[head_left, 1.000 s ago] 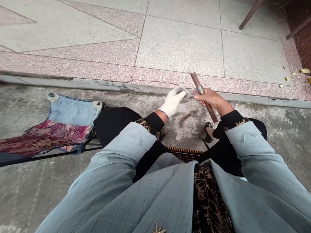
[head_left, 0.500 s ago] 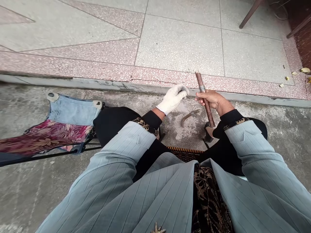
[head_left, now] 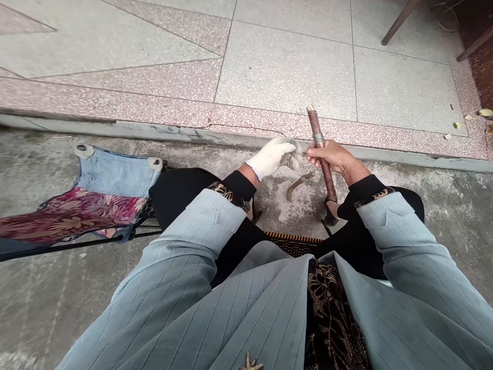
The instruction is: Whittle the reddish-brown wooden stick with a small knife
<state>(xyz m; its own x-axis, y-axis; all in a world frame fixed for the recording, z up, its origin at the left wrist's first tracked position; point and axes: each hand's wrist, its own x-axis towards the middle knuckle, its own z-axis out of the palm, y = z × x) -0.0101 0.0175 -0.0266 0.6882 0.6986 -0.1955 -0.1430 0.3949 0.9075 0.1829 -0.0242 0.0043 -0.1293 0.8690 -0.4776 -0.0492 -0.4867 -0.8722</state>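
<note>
Paved outdoor terrace, raised grey-and-pink terrazzo floor (head_left: 285, 67), worn grey concrete ground (head_left: 50, 303), folding chair of denim and floral cloth (head_left: 115, 177), dark wooden furniture legs (head_left: 400, 20)

Left hand (head_left: 272, 158) and right hand (head_left: 330, 156) sit side by side, just apart, above the concrete ground (head_left: 77, 308). Right hand closes around an upright wooden stick (head_left: 314, 126), whose lower end reaches down near the right foot (head_left: 330, 216). A curved metal piece (head_left: 299, 185) lies on the ground below the hands, left of the stick's lower end. A raised terrazzo step (head_left: 285, 67) runs across beyond the hands, with dry leaves (head_left: 485, 112) on its right end. A folding chair (head_left: 115, 177) stands left of the left knee (head_left: 181, 190). Wooden legs (head_left: 400, 20) stand on the step, far right.
</note>
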